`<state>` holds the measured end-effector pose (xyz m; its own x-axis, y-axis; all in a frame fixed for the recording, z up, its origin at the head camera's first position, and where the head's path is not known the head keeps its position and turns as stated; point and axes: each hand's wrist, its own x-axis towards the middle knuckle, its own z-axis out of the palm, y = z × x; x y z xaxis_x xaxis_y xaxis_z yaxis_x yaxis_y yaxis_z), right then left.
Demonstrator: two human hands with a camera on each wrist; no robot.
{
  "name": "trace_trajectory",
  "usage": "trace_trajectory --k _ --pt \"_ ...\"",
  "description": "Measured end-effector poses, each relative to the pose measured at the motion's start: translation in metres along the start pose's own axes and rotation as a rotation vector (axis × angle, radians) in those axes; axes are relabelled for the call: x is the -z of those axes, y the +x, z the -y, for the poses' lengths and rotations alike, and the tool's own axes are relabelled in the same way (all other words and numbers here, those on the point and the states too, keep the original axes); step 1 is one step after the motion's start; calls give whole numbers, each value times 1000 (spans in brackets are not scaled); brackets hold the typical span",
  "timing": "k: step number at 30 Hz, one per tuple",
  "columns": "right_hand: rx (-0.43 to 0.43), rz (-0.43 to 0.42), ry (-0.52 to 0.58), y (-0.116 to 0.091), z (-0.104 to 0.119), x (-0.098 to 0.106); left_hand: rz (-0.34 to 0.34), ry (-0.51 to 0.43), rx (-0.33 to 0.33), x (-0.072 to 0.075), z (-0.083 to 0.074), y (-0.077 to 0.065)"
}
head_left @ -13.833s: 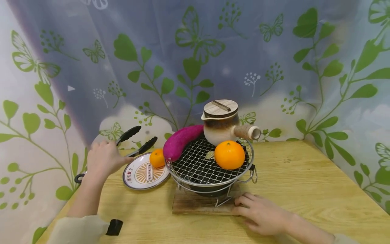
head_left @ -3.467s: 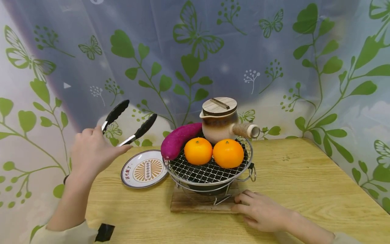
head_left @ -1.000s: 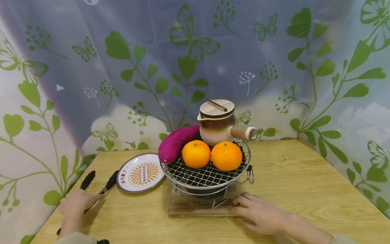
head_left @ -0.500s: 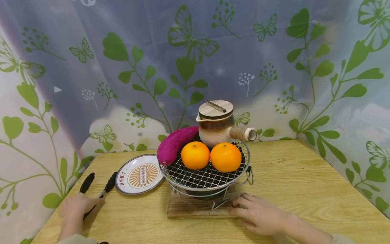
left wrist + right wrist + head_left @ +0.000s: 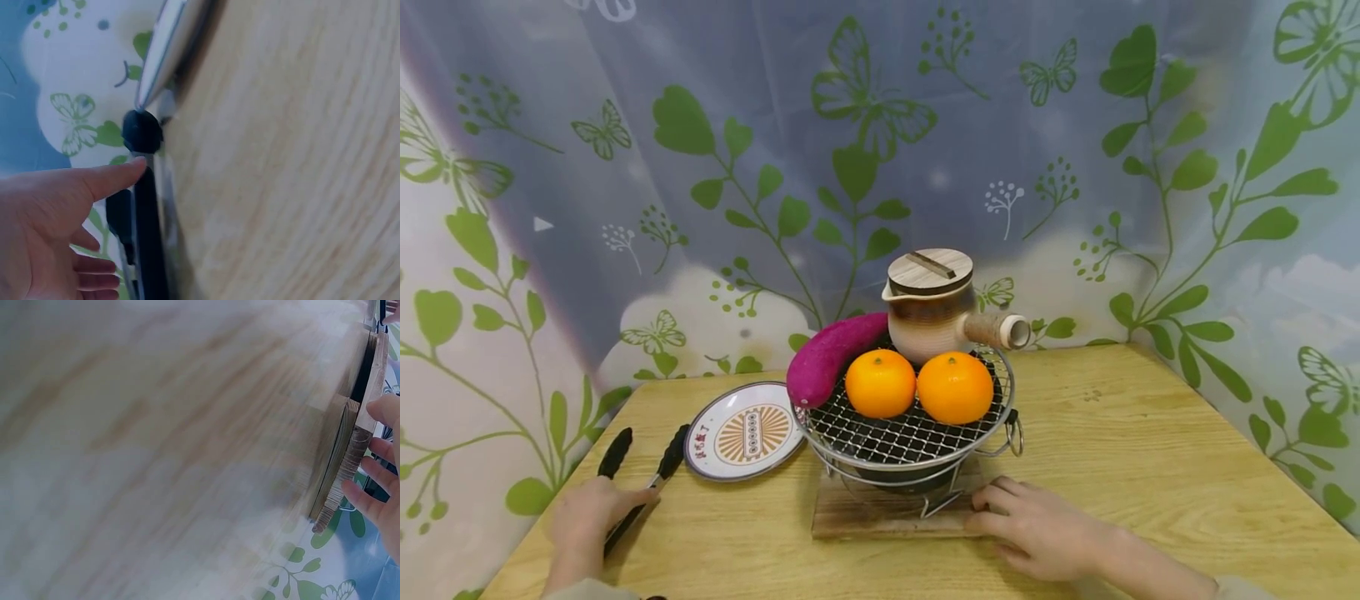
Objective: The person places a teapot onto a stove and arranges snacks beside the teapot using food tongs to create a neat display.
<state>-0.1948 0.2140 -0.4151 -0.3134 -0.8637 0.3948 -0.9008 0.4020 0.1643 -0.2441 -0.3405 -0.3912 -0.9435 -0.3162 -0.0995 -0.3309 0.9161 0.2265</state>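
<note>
My left hand (image 5: pixel 583 517) holds the black-and-steel tongs (image 5: pixel 672 454) low at the table's left side, with the tips spread apart. In the left wrist view, its thumb lies across one arm of the tongs (image 5: pixel 149 231) and its other fingers are on the far side. My right hand (image 5: pixel 1041 529) touches the right end of the wooden board (image 5: pixel 880 514) under the grill; its spread fingers rest at the board's edge (image 5: pixel 340 465) in the right wrist view. Two oranges (image 5: pixel 881 383) sit side by side on the round wire grill (image 5: pixel 887 446).
A purple sweet potato (image 5: pixel 831 362) lies at the grill's left. Behind the oranges stands a side-handled pot (image 5: pixel 925 329) with a wooden lid. A patterned plate (image 5: pixel 722 417) stands between tongs and grill. A wire ring handle (image 5: pixel 1016 437) sticks out at right. Behind hangs a printed curtain (image 5: pixel 760 183).
One orange has gone from the plate to the grill beside the other. My left hand has since lowered the tongs to the table, left of the plate. My right hand stays at the board.
</note>
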Motion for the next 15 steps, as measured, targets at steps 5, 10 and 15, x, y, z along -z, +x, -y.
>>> trace_trajectory --k 5,10,15 --pt "-5 -10 -5 -1 -1 1 -108 -43 -35 14 -15 3" --pt "-2 26 -70 -3 -1 2 -154 -61 -79 20 -35 6" --pt "13 36 -110 -3 0 4 -204 -8 -206 20 -54 5"
